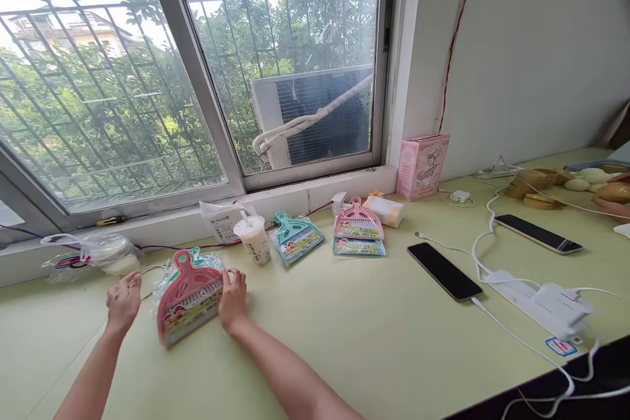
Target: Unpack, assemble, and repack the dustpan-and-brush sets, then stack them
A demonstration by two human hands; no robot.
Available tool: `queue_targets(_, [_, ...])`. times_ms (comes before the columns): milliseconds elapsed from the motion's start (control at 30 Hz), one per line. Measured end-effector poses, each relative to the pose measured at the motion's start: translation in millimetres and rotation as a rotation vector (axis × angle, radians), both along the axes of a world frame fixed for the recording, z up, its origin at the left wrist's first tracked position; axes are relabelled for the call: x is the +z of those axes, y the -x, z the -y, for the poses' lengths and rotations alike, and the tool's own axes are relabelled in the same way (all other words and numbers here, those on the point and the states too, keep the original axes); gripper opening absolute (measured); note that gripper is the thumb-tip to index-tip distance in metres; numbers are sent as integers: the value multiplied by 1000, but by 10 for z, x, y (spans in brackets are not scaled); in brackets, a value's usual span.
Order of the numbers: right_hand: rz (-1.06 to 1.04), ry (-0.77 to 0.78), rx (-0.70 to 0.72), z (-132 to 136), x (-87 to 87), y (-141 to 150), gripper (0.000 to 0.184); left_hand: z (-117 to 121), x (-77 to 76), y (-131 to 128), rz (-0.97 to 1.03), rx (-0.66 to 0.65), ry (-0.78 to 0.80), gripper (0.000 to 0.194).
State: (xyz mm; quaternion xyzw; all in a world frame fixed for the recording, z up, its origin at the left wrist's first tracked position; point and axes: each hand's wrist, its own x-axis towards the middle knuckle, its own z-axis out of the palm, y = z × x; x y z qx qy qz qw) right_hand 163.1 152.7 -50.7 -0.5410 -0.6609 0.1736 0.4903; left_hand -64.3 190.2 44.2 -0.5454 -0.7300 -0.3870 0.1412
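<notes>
A red mini dustpan (185, 285) with a white-bristled brush and a printed label, in clear plastic wrap, lies over a teal dustpan (197, 254) whose handle shows behind it. My right hand (233, 295) is at the red dustpan's right edge, thumb against its front and fingers closed about the side. Just left of the pile is my left hand (123, 300), fingers loosely apart and nothing visible in them. Further right lie a wrapped teal dustpan set (297, 236) and a pink dustpan (358, 222) stacked on a blue one (359, 247).
A lidded drink cup (252, 241) stands beside the pile, near a plastic bag (221, 220). Along the window are a tissue pack (384, 210) and a pink box (422, 167). Two phones, a dark one (444, 271) and another (537, 233), lie by a cabled power strip (529, 302).
</notes>
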Motion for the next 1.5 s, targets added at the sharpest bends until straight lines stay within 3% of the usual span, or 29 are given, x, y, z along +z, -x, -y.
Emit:
queue_targets(67, [-12,28,-5,-43,-7,1,63,128,-12,-303,53,66,-203,50])
queue_targets(133, [-33,87,26,-84,1,4,63,294,-97,-686,-1,-65,-319,50])
queue_targets(233, [-103,164,77,-85,26,-40,62,461,-350,-1144,-97,-226,-218,51])
queue_targets(300, [-167,159,103,4,38,-170,59,470,-543,-1276,-110,-232,-72,57])
queue_targets(400, [-233,42,179,329,50,-631,51,364,-743,-1262,-129,-181,60,63])
queue_targets(533, [-143,-70,318,970,90,-1636,38,143,-805,-1146,-150,-155,80,62])
queue_targets(667, [-112,-76,136,1294,126,-2603,28,-23,-789,-1095,-183,-145,50,60])
queue_targets(800, [56,-112,-220,1048,72,-3260,30,-123,-745,-1096,-190,-149,45,60])
queue_targets(867, [144,-99,-402,831,17,-3465,40,-158,-710,-1106,-169,-136,58,58])
queue_targets(967, [256,-22,-539,558,-85,-3650,59,-163,-648,-1135,-148,-151,18,58])
queue_targets(1100, [242,87,-667,390,-203,-3767,65,-40,-587,-1216,-122,-140,-108,62])
queue_targets(1233, [144,81,-805,377,-223,-3852,59,159,-614,-1341,-109,-50,-257,53])
queue_targets(1333, [95,71,-832,411,-210,-3938,58,297,-667,-1483,-71,-8,-306,51])
queue_targets(1500, [-76,99,-836,473,-220,-4192,58,521,-696,-1887,-78,-107,-278,48])
